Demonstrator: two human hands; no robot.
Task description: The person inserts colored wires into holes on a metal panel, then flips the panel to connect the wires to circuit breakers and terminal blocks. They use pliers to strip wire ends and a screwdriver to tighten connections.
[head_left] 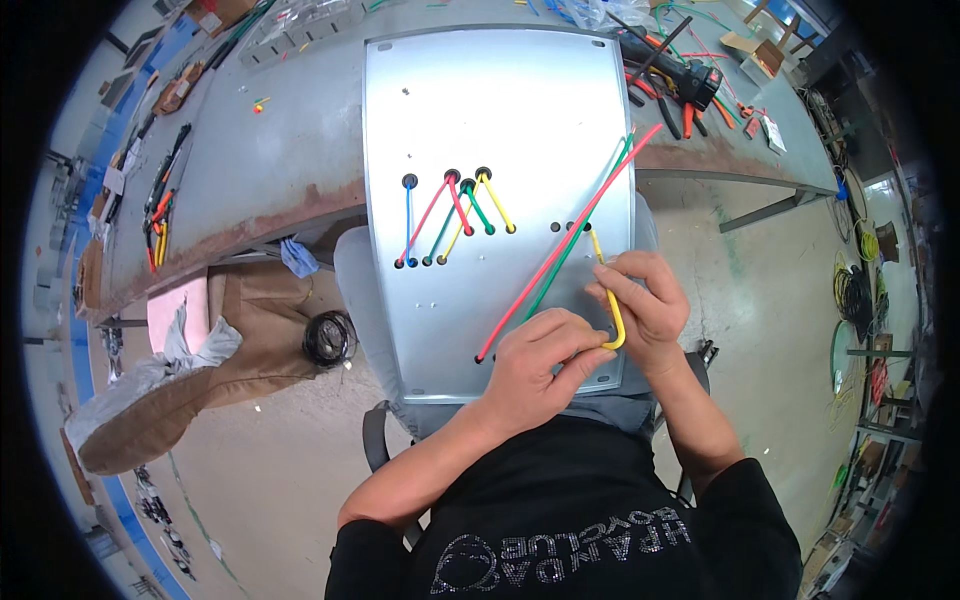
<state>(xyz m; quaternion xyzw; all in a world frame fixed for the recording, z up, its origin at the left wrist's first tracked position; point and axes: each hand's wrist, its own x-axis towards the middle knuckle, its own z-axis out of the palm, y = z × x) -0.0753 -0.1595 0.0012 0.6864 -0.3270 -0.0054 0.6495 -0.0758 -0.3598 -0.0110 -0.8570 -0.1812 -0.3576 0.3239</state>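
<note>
A light grey metal panel (510, 110) lies across my lap and leans on the table edge. Above its lower right part, my left hand (545, 365) pinches the bent lower end of a yellow wire (617, 325). My right hand (645, 300) grips the same wire higher up, where it runs to a hole at the panel's right. A red wire (560, 255) and a green wire (590, 220) stick up loosely from the lower holes, their free ends near the right edge. Blue, red, green and yellow wires (460, 210) link grommeted holes on the left side.
On the grey workbench (290, 130), pliers and a power tool (690, 80) lie at the right, and more hand tools (165, 205) at the left. A black wire coil (329, 338) rests beside brown cloth (260, 340). Shelves with cable coils (855, 300) line the right.
</note>
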